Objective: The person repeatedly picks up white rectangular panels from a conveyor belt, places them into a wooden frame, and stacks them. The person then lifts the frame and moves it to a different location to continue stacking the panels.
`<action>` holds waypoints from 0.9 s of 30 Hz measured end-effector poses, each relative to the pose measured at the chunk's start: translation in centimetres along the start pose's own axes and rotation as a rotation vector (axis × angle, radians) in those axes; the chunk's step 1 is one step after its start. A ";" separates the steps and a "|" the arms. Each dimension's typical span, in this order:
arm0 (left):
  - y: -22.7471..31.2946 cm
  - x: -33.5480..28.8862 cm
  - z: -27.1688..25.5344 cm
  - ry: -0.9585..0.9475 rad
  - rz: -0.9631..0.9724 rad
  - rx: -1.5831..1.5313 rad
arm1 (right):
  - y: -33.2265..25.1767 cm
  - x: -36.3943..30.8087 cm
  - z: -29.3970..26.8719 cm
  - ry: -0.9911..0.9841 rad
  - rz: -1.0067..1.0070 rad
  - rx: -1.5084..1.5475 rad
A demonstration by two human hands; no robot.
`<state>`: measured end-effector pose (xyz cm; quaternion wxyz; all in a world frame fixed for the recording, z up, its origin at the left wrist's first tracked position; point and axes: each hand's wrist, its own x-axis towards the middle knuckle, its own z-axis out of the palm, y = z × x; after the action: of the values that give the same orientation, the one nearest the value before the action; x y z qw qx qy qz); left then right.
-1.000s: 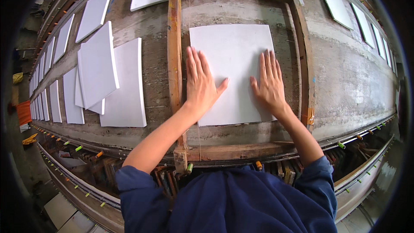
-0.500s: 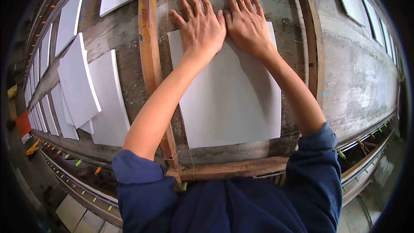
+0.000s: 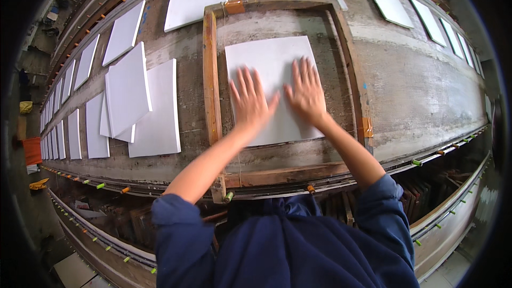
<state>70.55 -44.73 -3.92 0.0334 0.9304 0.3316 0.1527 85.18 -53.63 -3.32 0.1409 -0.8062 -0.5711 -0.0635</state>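
Note:
A white rectangular sheet (image 3: pixel 265 52) lies inside a worn wooden frame (image 3: pixel 211 82) on the long, stained table. My left hand (image 3: pixel 249 100) rests over the sheet's left half, fingers spread and slightly blurred. Beside it, over the right half, my right hand (image 3: pixel 308 94) is held flat with its fingers stretched out. Both palms face down, and neither hand grips anything. Orange-brown tape (image 3: pixel 234 7) is wrapped on the frame's far bar, and another piece (image 3: pixel 367 127) on its right bar. A thin string hangs along the left bar.
To the left, several white panels overlap in a loose pile (image 3: pixel 128 88). More panels (image 3: pixel 196 0) stand in rows along the far side and toward both ends. Green and orange pegs (image 3: pixel 417 163) line the table's near rail, with dark slatted shelving below it.
Both hands have come back toward me, from beyond the sheet's far edge onto its middle. The view has shifted, so the frame appears smaller and more of the table shows.

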 end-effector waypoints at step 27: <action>-6.5 -2.4 -9.7 0.140 -0.084 -0.895 | 11.2 -7.5 -10.2 0.115 0.370 0.326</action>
<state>61.88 -41.61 3.62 0.4159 0.7976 0.2718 0.3419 93.71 -66.88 2.65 0.3107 -0.8586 -0.4076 0.0105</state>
